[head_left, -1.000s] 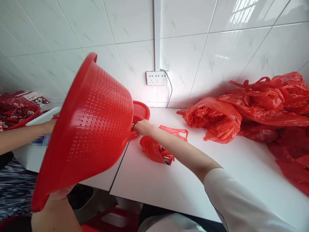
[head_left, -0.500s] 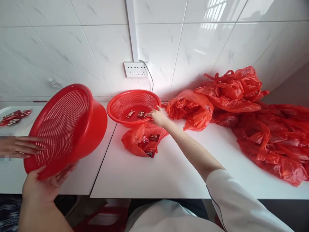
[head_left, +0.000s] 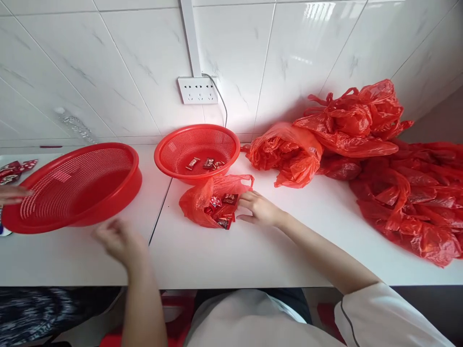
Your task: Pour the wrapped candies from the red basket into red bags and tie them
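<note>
The large red basket (head_left: 133, 189) drops low by a co-worker's hand (head_left: 13, 194), freeing the left hand (head_left: 118, 238), a blur whose finger closure cannot be told; the right hand (head_left: 260, 208), thumb and fingers parted, meets the open red bag (head_left: 193, 206) of wrapped sweets (head_left: 230, 198) on the worktop (head_left: 217, 260).

Your white table (head_left: 253, 260) has a dark seam (head_left: 159, 212) left of centre. On it you have a smaller red basket (head_left: 172, 169) at the far middle, an open red bag (head_left: 195, 205) of wrapped sweets just nearer, red plastic bags (head_left: 408, 202) heaped right, and a white tray (head_left: 45, 156) far left, partly hidden.
</note>
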Action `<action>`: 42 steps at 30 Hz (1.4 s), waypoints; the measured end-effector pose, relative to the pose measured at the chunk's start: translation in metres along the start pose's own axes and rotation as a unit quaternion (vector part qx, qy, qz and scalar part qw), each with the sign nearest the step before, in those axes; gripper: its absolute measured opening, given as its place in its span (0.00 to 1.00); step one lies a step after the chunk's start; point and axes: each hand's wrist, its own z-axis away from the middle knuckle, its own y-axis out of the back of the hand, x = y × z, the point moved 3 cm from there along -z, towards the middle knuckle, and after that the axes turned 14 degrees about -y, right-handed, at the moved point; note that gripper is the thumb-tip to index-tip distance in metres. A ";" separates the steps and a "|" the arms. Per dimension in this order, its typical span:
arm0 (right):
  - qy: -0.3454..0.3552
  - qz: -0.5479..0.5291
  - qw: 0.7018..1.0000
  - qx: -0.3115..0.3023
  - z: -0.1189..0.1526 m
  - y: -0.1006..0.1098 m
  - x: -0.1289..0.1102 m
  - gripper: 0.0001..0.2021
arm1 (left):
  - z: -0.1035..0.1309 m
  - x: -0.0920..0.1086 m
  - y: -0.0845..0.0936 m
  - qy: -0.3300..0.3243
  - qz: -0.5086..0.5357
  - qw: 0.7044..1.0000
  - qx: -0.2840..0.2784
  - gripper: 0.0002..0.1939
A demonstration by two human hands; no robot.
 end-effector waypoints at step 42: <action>-0.202 -0.454 0.854 0.152 -0.008 0.109 0.006 0.21 | -0.011 -0.011 -0.046 -0.009 0.170 0.983 -0.073 0.23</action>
